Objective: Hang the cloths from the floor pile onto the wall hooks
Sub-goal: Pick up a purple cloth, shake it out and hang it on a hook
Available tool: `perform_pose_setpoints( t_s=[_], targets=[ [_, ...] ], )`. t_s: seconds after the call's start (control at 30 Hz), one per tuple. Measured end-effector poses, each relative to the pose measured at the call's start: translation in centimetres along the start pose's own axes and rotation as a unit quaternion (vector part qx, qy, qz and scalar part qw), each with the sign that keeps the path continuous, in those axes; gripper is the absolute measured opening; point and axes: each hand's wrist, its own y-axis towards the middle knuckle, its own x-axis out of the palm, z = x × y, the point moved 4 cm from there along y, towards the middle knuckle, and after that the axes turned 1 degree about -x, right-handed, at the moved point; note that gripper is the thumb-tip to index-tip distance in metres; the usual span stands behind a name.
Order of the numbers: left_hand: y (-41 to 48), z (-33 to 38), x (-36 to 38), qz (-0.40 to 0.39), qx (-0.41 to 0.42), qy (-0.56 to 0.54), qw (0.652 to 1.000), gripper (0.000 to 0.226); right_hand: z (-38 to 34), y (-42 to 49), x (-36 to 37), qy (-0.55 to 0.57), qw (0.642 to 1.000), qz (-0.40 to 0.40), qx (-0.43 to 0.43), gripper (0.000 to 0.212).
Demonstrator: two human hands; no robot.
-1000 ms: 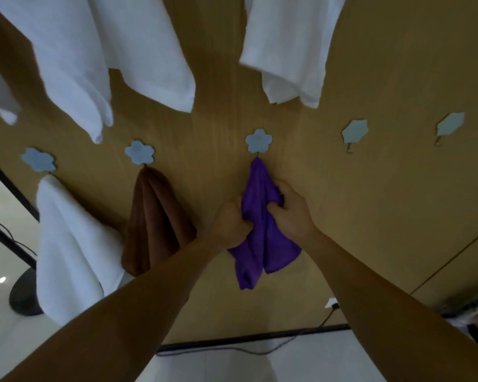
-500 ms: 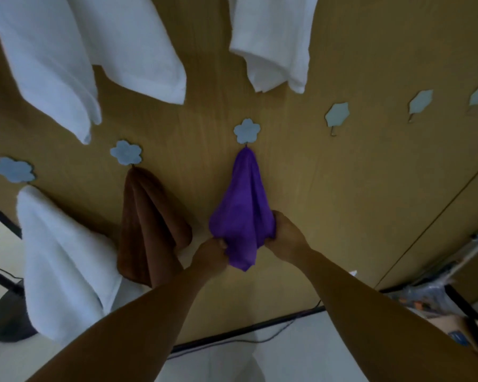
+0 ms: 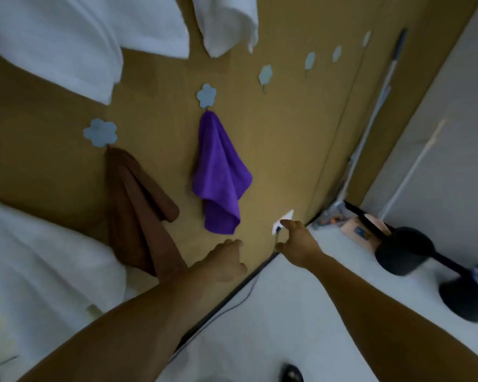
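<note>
The left hand [image 3: 226, 260] hangs loose just below the purple cloth [image 3: 221, 177], its fingers lightly curled and holding nothing, clear of the cloth's lower edge. The right hand [image 3: 295, 244] is also empty, with relaxed fingers stretched out low against the wooden wall [image 3: 287, 139]. Its fingertip lies in front of a white wall socket [image 3: 284, 219]; whether it touches the socket cannot be told through the blur. The purple cloth hangs by one corner from a pale blue flower hook [image 3: 206, 95] and drapes down the wall in loose folds. To its left a brown cloth [image 3: 138, 205] hangs from a second flower hook [image 3: 100, 132], partly hidden at its lower end by the left forearm. Further hooks [image 3: 265, 74] run along the wall to the right with no cloth on them. Large white towels [image 3: 66, 37] hang above, and another white towel [image 3: 39, 257] fills the lower left. A dark cable [image 3: 240, 296] trails along the pale floor [image 3: 301, 312] by the foot of the wall. At the right stand black round bases [image 3: 400, 252] on the floor, and a long pole [image 3: 381, 92] leans in the corner.
</note>
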Motion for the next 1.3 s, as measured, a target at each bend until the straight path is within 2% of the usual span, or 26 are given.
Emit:
perform_pose_setpoints(
  t_s=[0.1,0.2,0.37,0.5,0.63,0.77,0.9,1.03,1.17,1.3],
  targets=[
    [-1.6,3.6,2.3,-0.009,0.063,0.034,0.997,0.066,4.6,-7.0,1.1,-0.001,0.998,0.014,0.069,0.066],
    [-3.4,7.9,6.3,-0.07,0.121,0.069,0.988,0.065,10.1,-14.3,1.9,0.006,0.988,0.029,0.15,0.065],
    [-7.8,14.8,15.5,-0.155,0.215,0.101,0.959,0.07,18.7,-26.2,3.7,0.031,0.958,0.054,0.28,0.061],
    [-12.3,18.6,24.0,-0.226,0.258,0.137,0.929,0.07,24.5,-35.8,7.0,0.075,0.926,0.058,0.364,0.056],
    [-16.6,20.3,34.3,-0.282,0.275,0.179,0.901,0.067,30.9,-44.8,13.7,0.123,0.9,0.026,0.417,0.05],
    [-19.7,19.3,47.2,-0.337,0.276,0.204,0.877,0.06,38.3,-51.8,23.6,0.149,0.87,-0.004,0.471,0.047],
    [-19.4,16.4,59.7,-0.361,0.26,0.222,0.868,0.062,45.7,-54.8,34.2,0.173,0.834,0.002,0.524,0.043],
    [-16.5,13.5,71.4,-0.334,0.278,0.241,0.868,0.053,53.3,-54.0,44.9,0.173,0.814,0.016,0.554,0.041],
    [-12.8,9.9,80.4,-0.321,0.301,0.248,0.863,0.046,59.6,-50.5,53.8,0.144,0.817,0.051,0.556,0.037],
    [-9.6,6.0,85.9,-0.31,0.303,0.246,0.867,0.047,63.4,-45.8,60.8,0.098,0.84,0.062,0.53,0.036]
  ],
)
